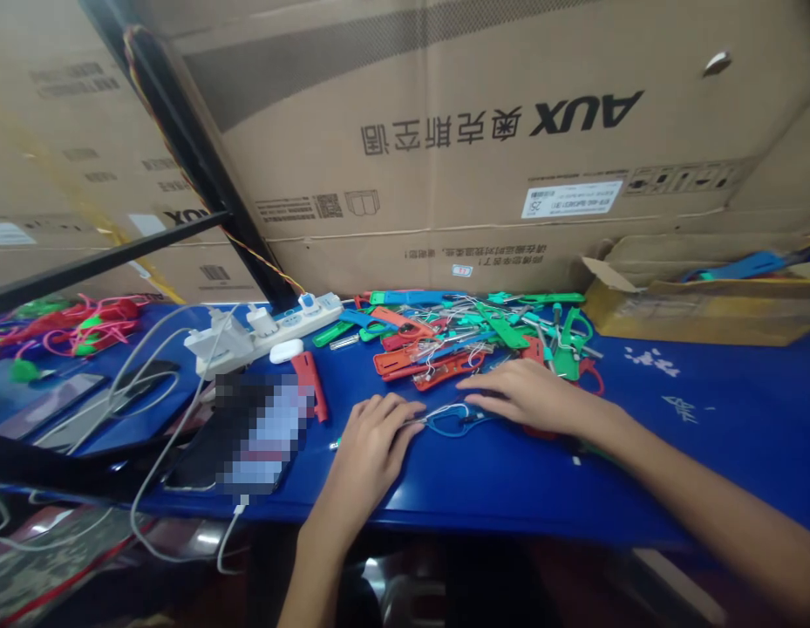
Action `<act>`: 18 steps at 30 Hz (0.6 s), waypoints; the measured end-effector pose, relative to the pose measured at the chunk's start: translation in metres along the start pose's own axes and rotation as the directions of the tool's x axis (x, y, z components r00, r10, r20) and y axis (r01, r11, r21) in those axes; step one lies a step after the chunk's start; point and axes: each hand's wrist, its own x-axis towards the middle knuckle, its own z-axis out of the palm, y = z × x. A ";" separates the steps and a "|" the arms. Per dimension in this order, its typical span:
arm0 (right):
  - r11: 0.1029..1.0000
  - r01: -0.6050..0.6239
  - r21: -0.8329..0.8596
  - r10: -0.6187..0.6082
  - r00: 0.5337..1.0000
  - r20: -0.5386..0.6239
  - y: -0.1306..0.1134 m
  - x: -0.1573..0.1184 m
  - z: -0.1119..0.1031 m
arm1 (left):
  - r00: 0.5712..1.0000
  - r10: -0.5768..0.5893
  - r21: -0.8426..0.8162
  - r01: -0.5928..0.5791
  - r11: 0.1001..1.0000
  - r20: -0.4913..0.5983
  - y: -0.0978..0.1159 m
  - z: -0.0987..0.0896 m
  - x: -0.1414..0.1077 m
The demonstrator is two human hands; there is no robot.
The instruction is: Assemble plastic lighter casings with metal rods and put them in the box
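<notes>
On the blue table, my left hand (371,440) is closed, its fingertips pinching the left end of a blue loop-handled tool (452,422) with white string on it. My right hand (532,397) has its thumb and fingers closed at the tool's right end. The tool lies low over the table between both hands; its ends are hidden by my fingers. Just behind my hands is a pile of red, green and blue plastic pieces (437,340) mixed with metal parts and white strings. A small metal-and-green end (336,444) shows beside my left wrist.
Left of my hands lie a red plastic piece (309,384), a phone (267,436) with a charging cable, a white earbud case (287,351) and a power strip (293,324) with chargers. An open carton (698,310) stands at right. Large cardboard (444,201) walls the back.
</notes>
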 end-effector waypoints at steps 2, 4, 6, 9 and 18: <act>0.997 0.019 0.068 -0.019 1.000 0.002 0.000 0.001 0.004 | 0.999 0.031 0.013 -0.031 0.999 0.018 0.000 0.000 0.000; 0.987 0.059 0.147 -0.061 0.998 0.009 -0.001 0.001 0.007 | 0.998 0.055 0.028 -0.056 0.998 0.030 0.000 0.000 -0.001; 0.977 0.096 0.191 -0.100 0.995 0.013 -0.002 0.001 0.009 | 0.996 0.078 0.032 -0.079 0.996 0.044 0.000 0.000 -0.001; 0.973 0.121 0.196 -0.127 0.992 0.018 -0.002 0.001 0.010 | 0.994 0.093 0.045 -0.096 0.994 0.065 0.000 0.000 -0.002; 0.951 0.123 0.282 -0.148 0.986 0.070 0.000 0.001 0.004 | 0.994 0.086 0.058 -0.090 0.994 0.074 -0.001 0.000 -0.001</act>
